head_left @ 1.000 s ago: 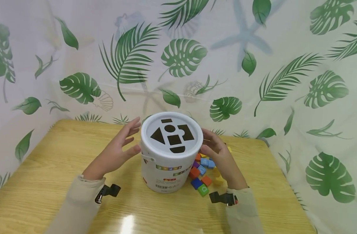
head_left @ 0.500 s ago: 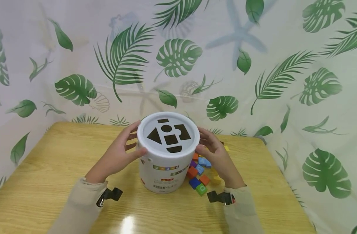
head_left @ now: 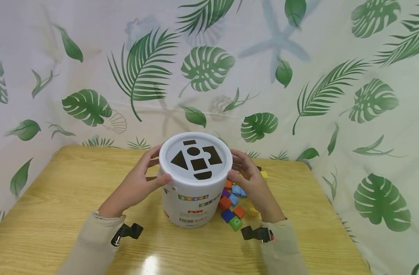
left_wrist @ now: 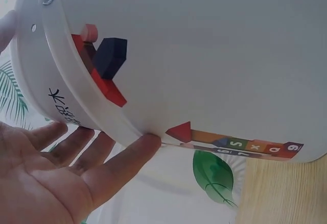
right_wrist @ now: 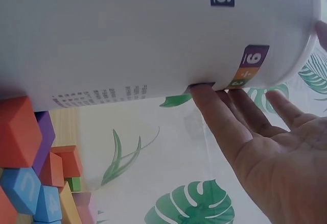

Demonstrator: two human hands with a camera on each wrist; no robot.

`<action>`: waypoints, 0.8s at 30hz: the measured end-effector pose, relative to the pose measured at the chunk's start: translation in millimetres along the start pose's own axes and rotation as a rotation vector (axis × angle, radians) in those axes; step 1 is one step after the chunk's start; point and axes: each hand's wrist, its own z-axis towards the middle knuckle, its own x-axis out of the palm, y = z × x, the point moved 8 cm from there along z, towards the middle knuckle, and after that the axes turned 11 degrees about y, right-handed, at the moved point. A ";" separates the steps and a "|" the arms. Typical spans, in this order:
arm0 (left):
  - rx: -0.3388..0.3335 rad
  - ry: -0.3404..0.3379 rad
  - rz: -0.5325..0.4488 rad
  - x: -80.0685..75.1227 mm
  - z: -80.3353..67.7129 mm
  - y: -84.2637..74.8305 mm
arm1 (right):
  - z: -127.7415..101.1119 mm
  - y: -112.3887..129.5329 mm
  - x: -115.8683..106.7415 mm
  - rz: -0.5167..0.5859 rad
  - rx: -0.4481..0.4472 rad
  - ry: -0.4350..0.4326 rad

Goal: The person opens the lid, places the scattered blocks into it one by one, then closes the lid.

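Note:
A white bucket stands upright on the table, its round lid cut with dark shaped holes. My left hand holds the bucket's left side near the top, thumb at the lid's front rim. In the left wrist view the fingertips touch the wall by the white carrying handle. My right hand holds the right side, thumb in front and fingers toward the back. The right wrist view has its fingers against the printed wall. The bucket's far side is hidden.
Several coloured wooden blocks lie in a loose pile to the right of the bucket, partly behind the right hand. The wooden table meets a leaf-patterned cloth at its back and sides.
Both hands have closed in from beside the bucket until their fingers touch its sides. The view has shifted slightly; bucket and blocks keep their places on the table.

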 end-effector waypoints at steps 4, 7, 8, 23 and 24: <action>0.009 -0.006 0.011 1.8 0.7 -0.7 | -1.3 1.1 1.0 0.012 -0.012 -0.010; 0.023 -0.019 0.022 1.2 1.0 -2.5 | -0.5 2.2 2.9 0.006 -0.020 -0.020; 0.027 -0.022 0.024 0.4 1.1 -2.7 | -0.1 1.9 3.9 0.002 -0.016 -0.026; 0.031 -0.108 0.097 -53.0 -33.3 -2.0 | 28.2 15.8 58.4 0.017 -0.175 0.017; 0.033 -0.115 0.103 -57.7 -36.0 -1.9 | 31.0 18.0 62.9 0.024 -0.174 0.018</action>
